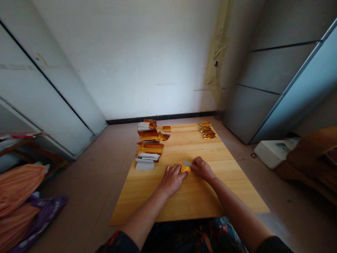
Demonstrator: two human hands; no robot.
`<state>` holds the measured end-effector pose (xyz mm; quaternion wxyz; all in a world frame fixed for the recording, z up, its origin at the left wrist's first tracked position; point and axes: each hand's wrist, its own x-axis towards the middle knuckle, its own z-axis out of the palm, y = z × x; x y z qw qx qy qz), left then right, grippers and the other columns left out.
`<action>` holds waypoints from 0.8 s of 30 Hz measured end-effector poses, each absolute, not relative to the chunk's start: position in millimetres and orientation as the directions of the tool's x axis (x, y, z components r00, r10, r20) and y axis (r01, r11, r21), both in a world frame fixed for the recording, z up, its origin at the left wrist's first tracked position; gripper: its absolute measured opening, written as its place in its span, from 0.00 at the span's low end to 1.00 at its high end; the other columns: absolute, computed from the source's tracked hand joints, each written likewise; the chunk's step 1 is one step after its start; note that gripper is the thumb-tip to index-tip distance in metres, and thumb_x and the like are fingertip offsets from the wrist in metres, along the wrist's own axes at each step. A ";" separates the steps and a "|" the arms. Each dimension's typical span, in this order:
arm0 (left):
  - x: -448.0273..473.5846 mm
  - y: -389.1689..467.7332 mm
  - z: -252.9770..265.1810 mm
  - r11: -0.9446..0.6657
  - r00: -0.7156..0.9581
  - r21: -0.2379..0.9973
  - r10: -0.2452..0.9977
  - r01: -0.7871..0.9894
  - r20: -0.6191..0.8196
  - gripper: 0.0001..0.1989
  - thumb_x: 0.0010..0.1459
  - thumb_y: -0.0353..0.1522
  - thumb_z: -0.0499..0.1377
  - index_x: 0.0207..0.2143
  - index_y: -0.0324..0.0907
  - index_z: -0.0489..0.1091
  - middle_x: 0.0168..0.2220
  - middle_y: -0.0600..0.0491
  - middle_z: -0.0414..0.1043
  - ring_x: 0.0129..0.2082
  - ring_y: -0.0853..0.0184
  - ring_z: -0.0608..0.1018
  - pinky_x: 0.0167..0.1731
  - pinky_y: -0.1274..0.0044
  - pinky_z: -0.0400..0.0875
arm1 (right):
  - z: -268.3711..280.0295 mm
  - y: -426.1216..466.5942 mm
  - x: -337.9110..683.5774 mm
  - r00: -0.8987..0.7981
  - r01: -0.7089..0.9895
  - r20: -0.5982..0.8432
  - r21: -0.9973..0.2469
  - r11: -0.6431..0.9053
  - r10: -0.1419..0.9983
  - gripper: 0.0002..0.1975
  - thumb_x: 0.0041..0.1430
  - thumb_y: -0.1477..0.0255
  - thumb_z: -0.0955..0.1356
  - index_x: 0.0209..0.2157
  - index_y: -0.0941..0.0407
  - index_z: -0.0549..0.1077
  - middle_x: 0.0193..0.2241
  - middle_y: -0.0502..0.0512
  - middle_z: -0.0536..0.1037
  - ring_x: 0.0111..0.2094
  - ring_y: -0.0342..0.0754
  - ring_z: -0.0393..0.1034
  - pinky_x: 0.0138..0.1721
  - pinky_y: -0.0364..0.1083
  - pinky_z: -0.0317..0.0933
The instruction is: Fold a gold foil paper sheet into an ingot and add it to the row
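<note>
On the tabletop between my hands lies a small sheet of gold foil paper (185, 168), partly folded, with its grey-white back showing on the upper side. My left hand (172, 178) holds the sheet's left side down against the wood, its thumb along the near edge. At the right edge, my right hand (202, 168) has its fingers closed in a pinch on the paper. The fingertips partly cover the sheet, so its full shape is hidden.
Stacks of gold foil paper (150, 149) line the wooden table's (195, 200) left side, with a few loose sheets (165, 136) beside them. Folded gold pieces (207, 130) sit in a row at the far right. A white box (271, 153) stands on the floor to the right.
</note>
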<state>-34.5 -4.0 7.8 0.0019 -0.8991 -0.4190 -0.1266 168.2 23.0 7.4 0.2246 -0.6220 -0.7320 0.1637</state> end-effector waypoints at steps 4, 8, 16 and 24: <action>-33.3 -3.9 8.8 -0.639 0.608 0.114 0.763 0.761 0.218 0.17 0.60 0.29 0.52 0.49 0.54 0.68 0.54 0.47 0.64 0.55 0.57 0.64 0.52 0.58 0.57 | 8.0 22.0 164.7 -0.121 0.846 0.098 -0.511 0.154 0.988 0.09 0.48 0.71 0.70 0.32 0.56 0.68 0.35 0.50 0.68 0.31 0.41 0.64 0.31 0.40 0.55; -31.8 -4.3 11.6 -0.622 0.593 0.144 0.780 0.769 0.203 0.16 0.60 0.30 0.52 0.48 0.54 0.69 0.54 0.47 0.65 0.55 0.57 0.64 0.52 0.58 0.56 | 7.8 27.1 166.1 -0.123 0.848 0.078 -0.509 0.145 0.989 0.10 0.46 0.77 0.69 0.33 0.57 0.69 0.36 0.51 0.69 0.33 0.41 0.65 0.33 0.39 0.57; -26.2 0.9 19.3 -0.560 0.514 0.231 0.826 0.796 0.233 0.07 0.58 0.33 0.55 0.35 0.47 0.73 0.48 0.48 0.70 0.52 0.59 0.67 0.51 0.61 0.57 | 17.0 19.0 168.0 -0.254 0.863 0.103 -0.424 0.273 0.962 0.11 0.53 0.81 0.63 0.35 0.56 0.75 0.37 0.54 0.72 0.37 0.43 0.67 0.39 0.40 0.58; -30.7 18.5 9.1 -0.406 0.363 0.407 0.914 0.818 0.181 0.03 0.55 0.30 0.56 0.31 0.44 0.70 0.52 0.51 0.70 0.56 0.60 0.66 0.55 0.56 0.50 | 23.8 -30.4 130.7 -0.371 0.896 0.130 -0.211 0.391 0.920 0.09 0.61 0.73 0.62 0.32 0.54 0.74 0.34 0.56 0.72 0.38 0.47 0.63 0.37 0.44 0.55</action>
